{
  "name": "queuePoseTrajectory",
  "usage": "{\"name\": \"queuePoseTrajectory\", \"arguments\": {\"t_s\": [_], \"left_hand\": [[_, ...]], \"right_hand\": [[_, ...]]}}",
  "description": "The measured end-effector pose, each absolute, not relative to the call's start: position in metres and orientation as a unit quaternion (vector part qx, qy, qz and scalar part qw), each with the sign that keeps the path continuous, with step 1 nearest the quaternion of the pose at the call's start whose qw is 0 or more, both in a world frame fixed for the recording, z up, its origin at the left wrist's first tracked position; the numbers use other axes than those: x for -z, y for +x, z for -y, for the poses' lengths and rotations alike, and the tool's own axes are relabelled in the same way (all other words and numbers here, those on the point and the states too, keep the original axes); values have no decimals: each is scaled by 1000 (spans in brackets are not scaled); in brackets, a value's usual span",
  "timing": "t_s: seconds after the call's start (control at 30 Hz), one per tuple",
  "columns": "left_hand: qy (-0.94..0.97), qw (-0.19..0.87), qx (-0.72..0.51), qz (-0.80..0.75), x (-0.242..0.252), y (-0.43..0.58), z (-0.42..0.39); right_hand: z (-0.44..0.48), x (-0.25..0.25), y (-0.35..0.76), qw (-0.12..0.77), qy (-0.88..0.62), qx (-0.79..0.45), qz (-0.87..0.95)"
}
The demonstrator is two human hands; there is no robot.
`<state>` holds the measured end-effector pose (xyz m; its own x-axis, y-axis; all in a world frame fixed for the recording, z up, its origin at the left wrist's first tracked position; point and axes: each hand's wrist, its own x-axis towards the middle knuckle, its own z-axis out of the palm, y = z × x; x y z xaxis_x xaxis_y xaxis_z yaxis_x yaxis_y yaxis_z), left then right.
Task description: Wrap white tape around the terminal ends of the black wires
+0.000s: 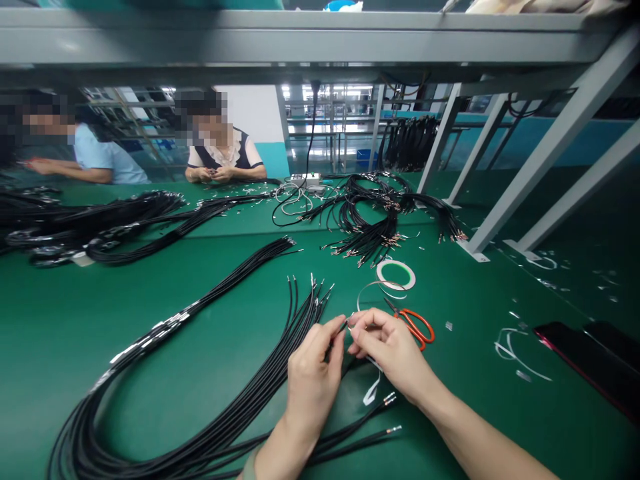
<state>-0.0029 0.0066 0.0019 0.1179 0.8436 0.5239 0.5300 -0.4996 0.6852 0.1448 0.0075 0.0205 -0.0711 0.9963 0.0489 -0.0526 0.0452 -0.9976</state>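
My left hand [315, 363] pinches a black cable close to its tip. Fingertip to fingertip with it, my right hand [385, 347] is closed around the bare end of that cable; the fingers partly hide what lies between them. A bundle of black cables [250, 393] with metal-tipped ends curves under my left forearm and loops round at the left. Just behind my right hand lie orange-handled scissors [417, 327]. A roll of thin white tape [380, 275] rests beyond them, its loose strip curling toward my hands. Below my right hand is a white scrap [371, 392].
Other black cable bundles [370, 227] lie at the back, and more are heaped at the left [90, 220]. Grey metal legs [540, 153] stand on the green table [200, 287] at the right, near dark phone-like objects [590, 360]. Two people sit across the table.
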Motion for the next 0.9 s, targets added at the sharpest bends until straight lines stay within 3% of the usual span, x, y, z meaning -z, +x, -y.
{"name": "queuePoseTrajectory", "arguments": {"t_s": [0.17,0.3,0.4,0.6,0.73,0.9], "left_hand": [[646,266,-501,-511,-3,-2,-7],[620,297,-519,-508,-6,-3,-6],[615,298,-522,-511,-7,-3,-7],[659,223,-522,-493,-3,-4,-8],[695,178,-517,-467,0,-3,-6],[724,162,-501,-446,0,-3,-5]], "right_hand": [[0,-18,147,493,-444,-285,692],[0,-14,147,416,-429,-223,770],[0,-16,147,423,-422,-280,751],[-6,-25,147,521,-466,-437,565],[-10,-21,146,522,-427,-562,478],[-11,-18,143,537,-414,-583,448]]}}
